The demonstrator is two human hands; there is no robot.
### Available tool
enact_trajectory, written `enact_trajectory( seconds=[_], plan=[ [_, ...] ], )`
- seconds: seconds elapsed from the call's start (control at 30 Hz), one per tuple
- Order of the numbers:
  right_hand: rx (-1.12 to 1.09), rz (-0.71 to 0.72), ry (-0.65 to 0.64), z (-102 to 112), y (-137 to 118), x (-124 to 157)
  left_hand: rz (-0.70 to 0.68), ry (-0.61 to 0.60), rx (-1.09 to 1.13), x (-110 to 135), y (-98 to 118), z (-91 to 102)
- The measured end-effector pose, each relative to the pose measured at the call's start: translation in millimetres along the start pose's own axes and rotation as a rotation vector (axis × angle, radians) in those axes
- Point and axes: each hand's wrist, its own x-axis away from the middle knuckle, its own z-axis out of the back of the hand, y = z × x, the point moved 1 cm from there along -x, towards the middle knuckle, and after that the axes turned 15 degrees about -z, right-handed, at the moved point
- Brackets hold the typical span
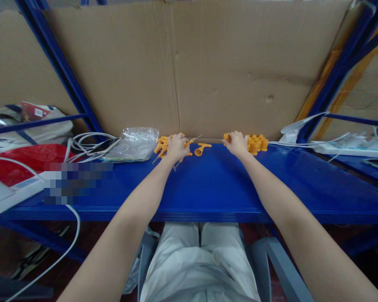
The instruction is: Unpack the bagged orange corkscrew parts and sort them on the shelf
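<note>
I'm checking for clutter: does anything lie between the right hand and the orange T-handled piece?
Nothing visible does: between the right hand and the orange T-handled piece, only blue tabletop shows. The left hand is on the piece's other side.

On the table [208,188], one piece [198,151] lies between left pile [161,145] and right cluster [256,144].

At the far left, your left hand [178,147] is over a jumbled pile of orange pieces [161,147], thin spiral wires [176,165] poking out toward the near side. One lone orange part [198,151] lies on its side between your hands, flared mouth facing near. And far right, your right hand [237,144] is on an orange piece [227,137], just beside a tight cluster of knobbly orange pieces [257,144].
</note>
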Motion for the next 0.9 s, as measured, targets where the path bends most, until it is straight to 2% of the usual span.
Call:
enact_trajectory(
  seconds=[0.1,0.2,0.43,0.67,0.9],
  plan=[
    [-0.013,-0.058,-0.062,-8,7,-3,0.063,0.025,-0.041,0,-1,1.7],
    [0.004,-0.044,-0.06,-12,14,-2,0.109,0.009,-0.032,-2,-2,2.1],
    [0.145,-0.037,-0.139,-4,11,9,0.116,-0.033,-0.008,-2,-4,0.5],
    [0.16,0.041,-0.124,-9,8,8,0.109,-0.004,0.016,-2,-4,1.0],
    [0.159,0.025,-0.12,-8,4,9,0.116,0.02,0.027,-2,-2,4.6]
  ],
)
